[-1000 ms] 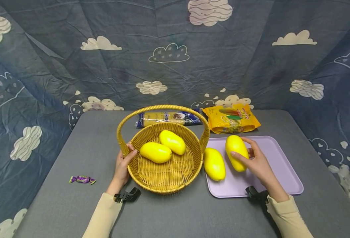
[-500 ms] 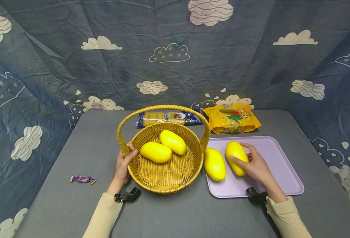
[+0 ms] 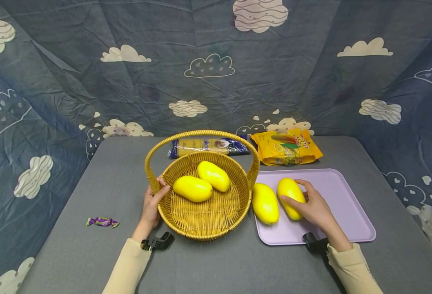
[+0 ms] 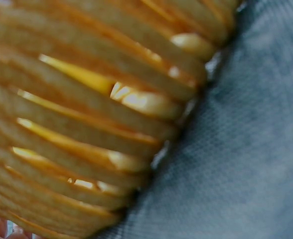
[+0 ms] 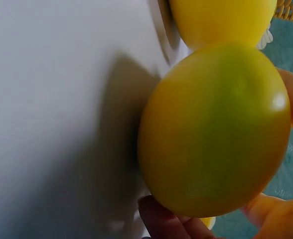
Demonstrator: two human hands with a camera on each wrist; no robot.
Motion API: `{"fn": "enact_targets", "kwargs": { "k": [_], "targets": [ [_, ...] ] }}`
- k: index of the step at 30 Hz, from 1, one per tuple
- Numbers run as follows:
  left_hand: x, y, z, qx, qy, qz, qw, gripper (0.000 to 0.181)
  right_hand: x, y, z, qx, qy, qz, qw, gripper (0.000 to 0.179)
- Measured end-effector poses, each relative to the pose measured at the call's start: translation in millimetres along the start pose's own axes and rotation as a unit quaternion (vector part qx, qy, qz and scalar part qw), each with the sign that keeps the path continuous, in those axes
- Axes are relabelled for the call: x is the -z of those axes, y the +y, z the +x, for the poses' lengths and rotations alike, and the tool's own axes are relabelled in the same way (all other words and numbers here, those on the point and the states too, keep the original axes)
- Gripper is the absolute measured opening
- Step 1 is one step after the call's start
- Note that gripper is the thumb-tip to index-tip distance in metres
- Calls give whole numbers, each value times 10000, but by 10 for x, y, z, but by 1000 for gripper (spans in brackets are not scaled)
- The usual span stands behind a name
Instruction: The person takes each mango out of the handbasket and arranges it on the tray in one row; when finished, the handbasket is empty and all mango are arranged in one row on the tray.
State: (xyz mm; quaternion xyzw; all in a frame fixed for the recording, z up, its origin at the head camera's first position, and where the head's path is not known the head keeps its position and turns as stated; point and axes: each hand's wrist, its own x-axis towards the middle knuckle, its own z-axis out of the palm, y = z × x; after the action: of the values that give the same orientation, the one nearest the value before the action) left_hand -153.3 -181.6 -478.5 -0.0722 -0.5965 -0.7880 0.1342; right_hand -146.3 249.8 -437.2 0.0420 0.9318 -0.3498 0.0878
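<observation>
In the head view, my left hand (image 3: 151,208) grips the left side of a woven wicker basket (image 3: 205,236), its thumb over the rim by the handle's foot. Two yellow mangoes (image 3: 192,189) lie in the basket. Over on the right, my right hand (image 3: 318,209) holds another mango (image 3: 290,196) between thumb and fingers, close over a lilac tray (image 3: 342,204). Beside it a further mango (image 3: 265,204) lies at the tray's left edge. The right wrist view shows the held mango (image 5: 214,132) large, fingertips curled under it; basket weave (image 4: 76,114) fills much of the left wrist view.
A blue and yellow packet (image 3: 201,146) lies behind the basket, partly hidden by it. To its right is an orange bag (image 3: 287,148) with a mango picture. A purple wrapped candy (image 3: 102,221) sits at the left of the grey table (image 3: 219,269).
My right hand has come down and slightly toward me with its mango, lower over the tray. The left hand and basket have stayed where they were.
</observation>
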Motion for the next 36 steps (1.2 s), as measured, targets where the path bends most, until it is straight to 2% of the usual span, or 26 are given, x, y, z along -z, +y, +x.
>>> {"fn": "enact_targets", "kwargs": {
  "k": [7, 14, 20, 29, 33, 36],
  "targets": [
    [8, 1, -7, 32, -50, -3, 10000, 35, -7, -20, -6, -62, -35, -171, 9998, 93],
    [11, 0, 1, 37, -19, 46, 10000, 26, -10, -23, -33, 9, -20, -301, 9995, 93],
    [14, -6, 2, -23, -36, -18, 10000, 34, -31, -32, -35, 105, -30, -347, 9993, 91],
    [6, 8, -5, 5, -27, -10, 10000, 34, -39, -46, -47, 79, -57, -297, 9995, 92],
    [1, 15, 0, 40, -24, 55, 10000, 33, -30, -67, -83, 132, 176, -194, 9996, 86],
    [0, 18, 4, 50, -8, 90, 9999, 33, -23, -92, -134, 388, 642, -60, 9972, 74]
  ]
}}
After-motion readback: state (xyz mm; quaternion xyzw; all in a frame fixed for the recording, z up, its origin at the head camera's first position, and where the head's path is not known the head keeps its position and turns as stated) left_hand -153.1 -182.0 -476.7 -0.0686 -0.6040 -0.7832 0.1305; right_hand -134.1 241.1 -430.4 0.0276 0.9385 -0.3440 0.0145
